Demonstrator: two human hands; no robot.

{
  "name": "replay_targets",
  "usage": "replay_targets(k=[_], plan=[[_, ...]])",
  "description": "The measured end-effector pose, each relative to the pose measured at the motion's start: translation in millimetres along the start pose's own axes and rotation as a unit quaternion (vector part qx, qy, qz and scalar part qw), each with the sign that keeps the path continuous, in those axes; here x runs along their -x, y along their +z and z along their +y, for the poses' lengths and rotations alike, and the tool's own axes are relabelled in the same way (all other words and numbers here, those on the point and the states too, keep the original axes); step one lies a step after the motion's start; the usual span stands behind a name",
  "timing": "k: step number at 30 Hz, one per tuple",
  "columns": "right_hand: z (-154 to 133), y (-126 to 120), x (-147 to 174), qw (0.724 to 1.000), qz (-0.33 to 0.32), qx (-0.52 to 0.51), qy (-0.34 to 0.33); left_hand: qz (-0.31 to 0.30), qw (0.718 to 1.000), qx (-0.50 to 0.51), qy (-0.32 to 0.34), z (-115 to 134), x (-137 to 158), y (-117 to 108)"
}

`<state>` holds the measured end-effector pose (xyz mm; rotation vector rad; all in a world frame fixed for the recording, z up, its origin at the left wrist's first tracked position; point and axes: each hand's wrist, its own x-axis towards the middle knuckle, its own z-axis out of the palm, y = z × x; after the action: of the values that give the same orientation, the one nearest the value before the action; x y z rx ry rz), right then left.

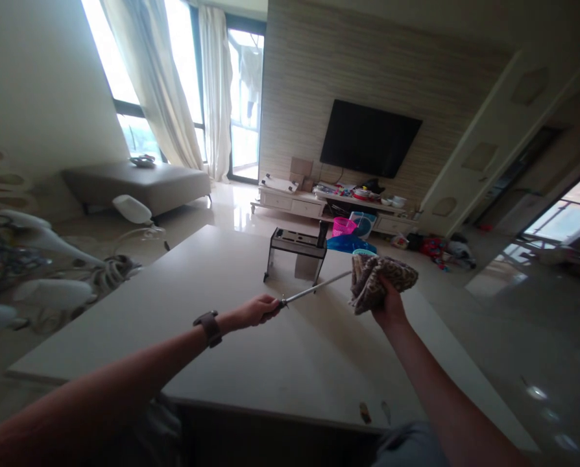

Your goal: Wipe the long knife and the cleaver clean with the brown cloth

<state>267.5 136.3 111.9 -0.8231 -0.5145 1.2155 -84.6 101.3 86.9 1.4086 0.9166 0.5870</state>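
Your left hand [257,312] is clamped on the handle [282,303] of a thin metal rod [319,285], and your right hand [392,303] grips a bunched, patterned cloth [366,285]. The hands are apart, with the bare rod between them, nearer to you than the rack [294,240]; the cloth is to its right. The rod's far end meets the cloth, but whether it is wrapped or merely behind it, you cannot tell from here.

To work well, the left wrist should stay firm while the cloth does the moving, folded thick over the tip so that no finger meets metal. Swing clear of the rack's near right leg, which stands close behind the rod.

The pale tabletop [241,370] carries the rack, with a black grip [322,231] upright at its right end. Two small items [364,412] lie well nearer you than the rack. Beyond the rack are a pink basket [343,226], a low cabinet [290,204] and a wall television [371,138]; beyond it to the left, a grey bench [139,185] and pale curtains [215,91].
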Motion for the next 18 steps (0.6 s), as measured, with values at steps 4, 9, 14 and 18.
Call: replay_targets(k=[4,9,14,18], plan=[[1.2,-4.8,17.4,0.998,-0.012,0.017,0.067,0.037,0.995,0.096,0.01,-3.3,2.7,7.4],[39.7,30.0,62.9,0.992,-0.084,0.034,0.087,0.035,0.988,0.14,0.052,-4.8,-0.5,37.9],[83.3,52.8,110.2,0.982,-0.149,0.074,0.084,0.003,0.991,0.104,0.083,-19.0,3.4,69.6],[92.7,50.2,120.3,0.987,-0.099,0.107,0.061,-0.023,0.993,0.08,0.083,-25.2,6.7,76.6]])
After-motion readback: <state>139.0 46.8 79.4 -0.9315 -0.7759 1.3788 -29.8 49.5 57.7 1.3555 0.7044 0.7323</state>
